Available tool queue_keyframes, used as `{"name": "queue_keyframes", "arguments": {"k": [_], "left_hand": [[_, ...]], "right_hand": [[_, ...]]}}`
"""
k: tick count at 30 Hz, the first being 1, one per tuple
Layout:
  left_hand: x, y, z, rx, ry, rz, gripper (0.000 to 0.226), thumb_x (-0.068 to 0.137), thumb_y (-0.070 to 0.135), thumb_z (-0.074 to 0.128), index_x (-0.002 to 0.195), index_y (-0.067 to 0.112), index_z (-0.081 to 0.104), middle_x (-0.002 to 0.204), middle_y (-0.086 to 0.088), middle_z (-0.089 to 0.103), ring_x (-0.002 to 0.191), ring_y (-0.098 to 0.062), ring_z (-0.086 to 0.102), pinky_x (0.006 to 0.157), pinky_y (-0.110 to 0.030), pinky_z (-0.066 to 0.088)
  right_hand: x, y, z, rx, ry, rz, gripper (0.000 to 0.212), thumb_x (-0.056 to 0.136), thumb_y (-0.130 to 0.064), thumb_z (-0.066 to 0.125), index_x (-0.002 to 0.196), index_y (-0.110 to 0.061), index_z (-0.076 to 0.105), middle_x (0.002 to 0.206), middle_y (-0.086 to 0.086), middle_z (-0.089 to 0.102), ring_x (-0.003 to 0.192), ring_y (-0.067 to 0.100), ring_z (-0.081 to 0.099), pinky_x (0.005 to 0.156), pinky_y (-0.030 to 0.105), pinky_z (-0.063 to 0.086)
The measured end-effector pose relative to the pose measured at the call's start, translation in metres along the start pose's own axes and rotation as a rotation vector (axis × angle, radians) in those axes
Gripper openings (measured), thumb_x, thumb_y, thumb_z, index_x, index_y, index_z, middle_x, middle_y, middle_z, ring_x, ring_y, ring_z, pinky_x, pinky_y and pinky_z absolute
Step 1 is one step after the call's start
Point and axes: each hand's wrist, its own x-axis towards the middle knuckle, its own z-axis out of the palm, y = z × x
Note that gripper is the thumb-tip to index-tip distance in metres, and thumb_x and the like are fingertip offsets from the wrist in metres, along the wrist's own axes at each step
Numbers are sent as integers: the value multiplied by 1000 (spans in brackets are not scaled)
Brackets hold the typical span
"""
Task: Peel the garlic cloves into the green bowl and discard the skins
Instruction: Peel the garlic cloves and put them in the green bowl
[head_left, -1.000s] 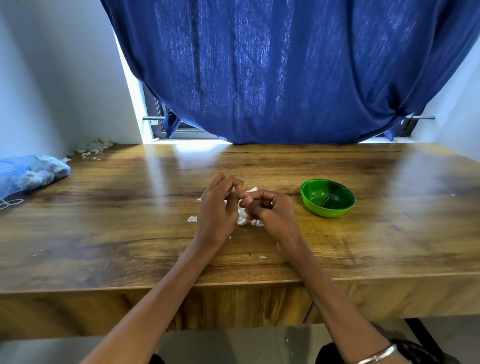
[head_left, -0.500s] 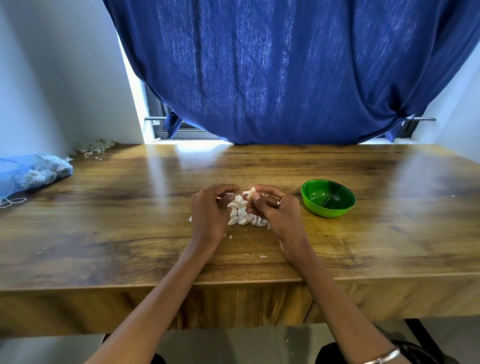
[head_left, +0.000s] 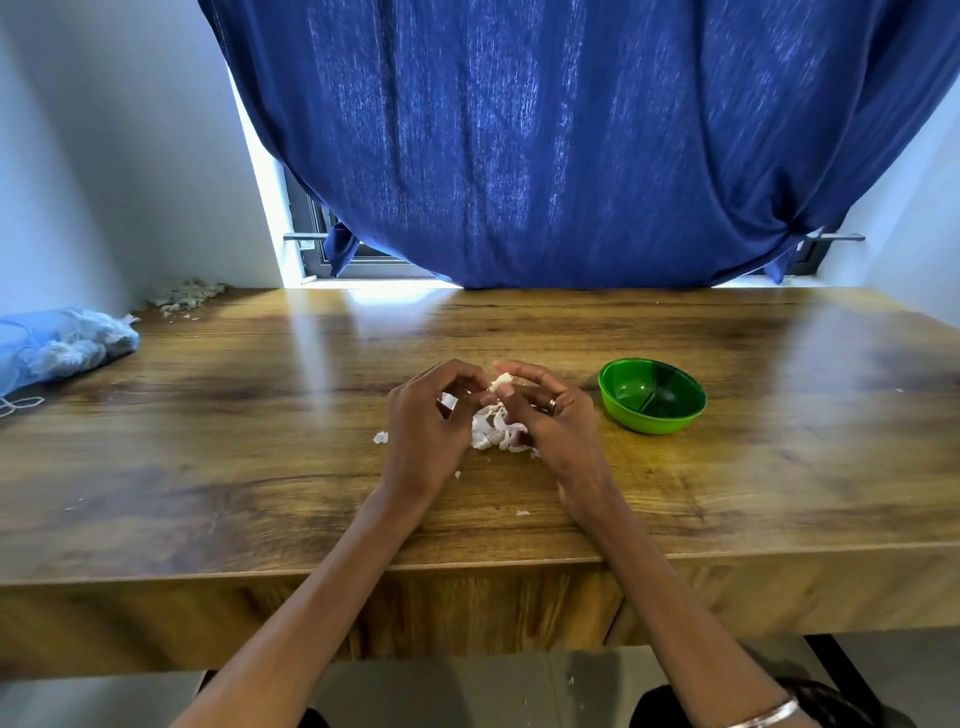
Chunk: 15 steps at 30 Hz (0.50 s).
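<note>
Polished brown wooden table (head_left: 208, 415) stands below a dark blue curtain (head_left: 571, 145), as before. Since half a second ago the hands have drawn slightly apart. Left hand (head_left: 426, 421) has curled fingers pinching a white scrap of garlic skin (head_left: 448, 401). Right hand (head_left: 550, 421), which was closed over the heap, now holds a pale garlic clove (head_left: 501, 381) at its fingertips. White heap of garlic skins and cloves (head_left: 493, 431) lies between them. Round green plastic bowl (head_left: 652, 397) sits unmoved near the right hand.
</note>
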Motion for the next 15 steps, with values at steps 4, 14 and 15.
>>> {"name": "queue_keyframes", "arguments": {"k": [4,14,15], "left_hand": [[1,-2,0,-63,-17,-55,12,82,14,82,85,19,72,80,18,71,79,-1,68,66,-9,46],[3,-21,6,-59,-174,-52,35,94,0,58,83,33,55,81,14,60,78,-15,61,64,-46,59],[3,-19,6,-60,-175,-43,40,93,-4,58,82,35,53,81,12,59,77,-13,60,62,-41,59]], "right_hand": [[-1,0,1,-60,10,-74,19,93,-8,71,106,-21,75,93,-2,78,75,7,70,57,25,54],[2,5,2,-188,30,-169,12,89,-9,75,98,-16,76,91,-4,78,86,8,74,74,25,59],[1,5,2,-184,29,-177,11,88,-8,76,97,-15,76,89,-5,78,85,7,74,73,22,58]]}}
